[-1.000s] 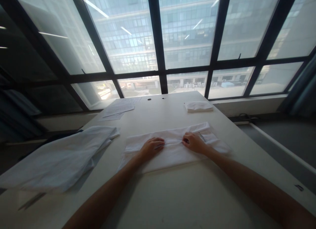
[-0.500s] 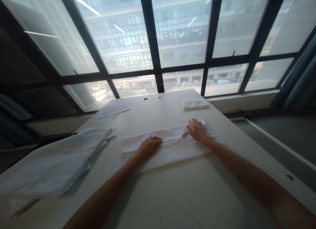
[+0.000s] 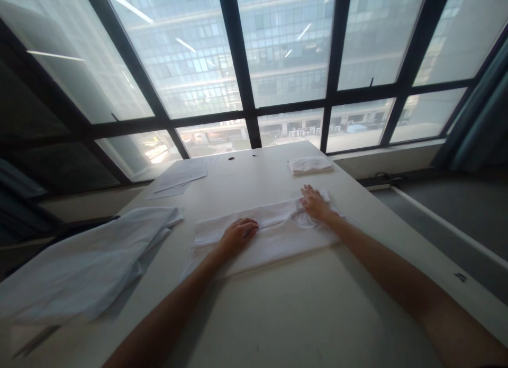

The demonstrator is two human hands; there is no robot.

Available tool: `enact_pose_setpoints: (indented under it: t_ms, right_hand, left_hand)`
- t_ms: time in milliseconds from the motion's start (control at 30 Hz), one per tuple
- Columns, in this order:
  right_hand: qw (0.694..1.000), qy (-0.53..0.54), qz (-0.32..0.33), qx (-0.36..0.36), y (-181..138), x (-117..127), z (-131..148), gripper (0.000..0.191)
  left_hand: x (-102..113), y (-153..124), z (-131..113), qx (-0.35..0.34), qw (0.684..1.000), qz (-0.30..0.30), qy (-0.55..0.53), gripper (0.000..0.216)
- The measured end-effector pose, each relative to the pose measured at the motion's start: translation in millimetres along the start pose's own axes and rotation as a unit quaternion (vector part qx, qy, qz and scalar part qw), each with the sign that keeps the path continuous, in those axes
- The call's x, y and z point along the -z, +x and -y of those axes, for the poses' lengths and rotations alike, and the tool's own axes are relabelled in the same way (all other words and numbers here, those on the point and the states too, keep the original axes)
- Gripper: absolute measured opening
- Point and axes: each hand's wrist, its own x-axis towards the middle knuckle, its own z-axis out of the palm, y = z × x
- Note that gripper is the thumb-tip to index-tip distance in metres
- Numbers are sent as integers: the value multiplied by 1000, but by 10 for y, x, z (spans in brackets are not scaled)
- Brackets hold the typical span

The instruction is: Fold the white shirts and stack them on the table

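Note:
A white T-shirt (image 3: 257, 246) lies folded lengthwise across the table in front of me, its rounded neckline toward the right end. My left hand (image 3: 238, 234) rests on the middle of it, fingers slightly curled and laid on the fabric. At the neckline end, my right hand (image 3: 314, 203) presses down flat with its fingers spread. Neither hand lifts any cloth that I can see. The fabric around the neckline is a little wrinkled.
A folded white cloth (image 3: 310, 165) lies at the far right of the white table (image 3: 278, 310). Paper sheets (image 3: 180, 176) are at the far left. Nearer on the left is a large pile of white fabric (image 3: 91, 262). Windows (image 3: 289, 45) stand beyond the table.
My right hand has shifted slightly and its fingers are more spread, with more of the neckline showing beside it. My left hand stays in place. The view has moved slightly.

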Motion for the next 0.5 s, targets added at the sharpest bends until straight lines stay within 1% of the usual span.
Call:
enact_pose_setpoints:
  t_ms: [33, 67, 100, 133, 267, 333, 433, 500]
  right_hand:
    - [999, 0, 29, 25, 16, -6, -26, 58]
    - [998, -3, 52, 36, 24, -15, -58, 58]
    - [998, -10, 63, 30, 26, -24, -97, 59]
    - [998, -17, 66, 7, 26, -32, -143, 60]
    - [990, -27, 52, -130, 32, -43, -339, 63]
    - [985, -27, 51, -160, 44, -47, -402, 65]
    - [985, -29, 49, -165, 51, -68, -434, 66]
    - [985, -28, 45, -162, 43, -92, -437, 66]
  left_hand:
    - [1, 5, -2, 1, 1000, -1, -1, 28]
    - [1, 9, -3, 3, 1000, -3, -2, 28]
    - [-1, 10, -3, 4, 1000, -3, -4, 28]
    - [-3, 9, -1, 5, 1000, -3, -7, 29]
    - [18, -12, 3, 19, 1000, 2, -16, 29]
    - [59, 9, -22, 34, 999, 10, -17, 29]
    - [92, 169, -140, 66, 998, 24, 3, 31]
    - [32, 374, -273, 81, 996, 12, 22, 32]
